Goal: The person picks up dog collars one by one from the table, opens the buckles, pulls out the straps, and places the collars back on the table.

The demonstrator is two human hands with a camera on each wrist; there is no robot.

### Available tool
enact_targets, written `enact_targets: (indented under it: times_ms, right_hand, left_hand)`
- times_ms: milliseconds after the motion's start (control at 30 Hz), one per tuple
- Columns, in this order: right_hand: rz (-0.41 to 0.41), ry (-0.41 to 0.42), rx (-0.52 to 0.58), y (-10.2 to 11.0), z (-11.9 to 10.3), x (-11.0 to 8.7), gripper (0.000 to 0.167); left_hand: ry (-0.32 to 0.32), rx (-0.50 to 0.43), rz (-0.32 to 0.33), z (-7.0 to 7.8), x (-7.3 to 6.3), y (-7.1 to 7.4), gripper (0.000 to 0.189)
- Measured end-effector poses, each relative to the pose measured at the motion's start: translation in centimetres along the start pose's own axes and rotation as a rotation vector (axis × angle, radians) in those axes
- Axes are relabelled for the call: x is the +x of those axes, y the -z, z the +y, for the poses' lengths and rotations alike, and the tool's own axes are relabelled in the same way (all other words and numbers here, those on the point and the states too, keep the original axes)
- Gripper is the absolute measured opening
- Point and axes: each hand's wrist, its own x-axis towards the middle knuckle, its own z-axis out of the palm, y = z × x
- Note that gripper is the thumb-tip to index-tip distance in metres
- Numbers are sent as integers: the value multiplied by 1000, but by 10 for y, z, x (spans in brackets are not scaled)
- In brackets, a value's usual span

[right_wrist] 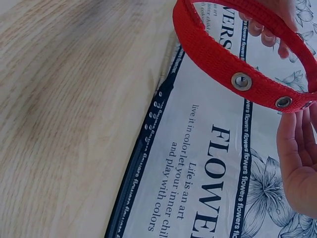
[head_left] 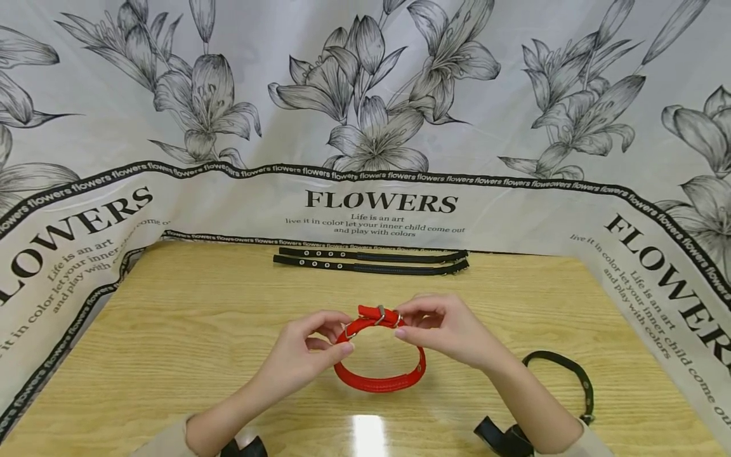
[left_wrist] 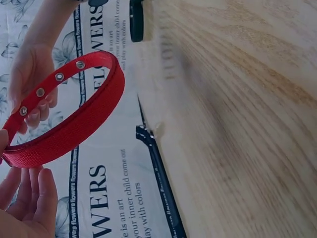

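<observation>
A red pet collar (head_left: 379, 383), fastened into a loop, is held above the table between both hands. Its metal buckle (head_left: 381, 314) and short strap end face away at the far side of the loop. My left hand (head_left: 305, 349) pinches the band at the left of the buckle, near a metal ring. On the other side, my right hand (head_left: 448, 330) pinches it close to the buckle. Metal eyelets (right_wrist: 241, 81) dot the band in the right wrist view. The left wrist view shows the padded outer band (left_wrist: 94, 111) and more eyelets.
Two black collars (head_left: 371, 261) lie straight and side by side at the table's back edge. A looped black collar (head_left: 562, 358) lies by the right forearm. Flower-printed cloth (head_left: 371, 209) surrounds the wooden table (head_left: 200, 317). Black straps sit around both wrists.
</observation>
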Motion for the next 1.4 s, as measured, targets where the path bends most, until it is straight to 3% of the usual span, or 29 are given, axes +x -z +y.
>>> enact_targets:
  times_ms: [267,500,800,1233,1400]
  right_hand:
    - [-23,21,1,-3,1,1,17]
    - [-31,27,9,-5,2,1,18]
    - [-65,44,2,-8,4,3,16]
    - [-94,64,-38,-3,4,0,16]
    - [-110,61,-52,-2,4,-1,18]
  left_hand:
    - [-169,123,11,0,1,-3,23]
    - [-226,162,40,1,1,-5,18]
    - [-233,201,60,2,5,-8,16]
    - [-221,288,32,7,10,-8,20]
    - [-234,272,46,6,10,-8,20]
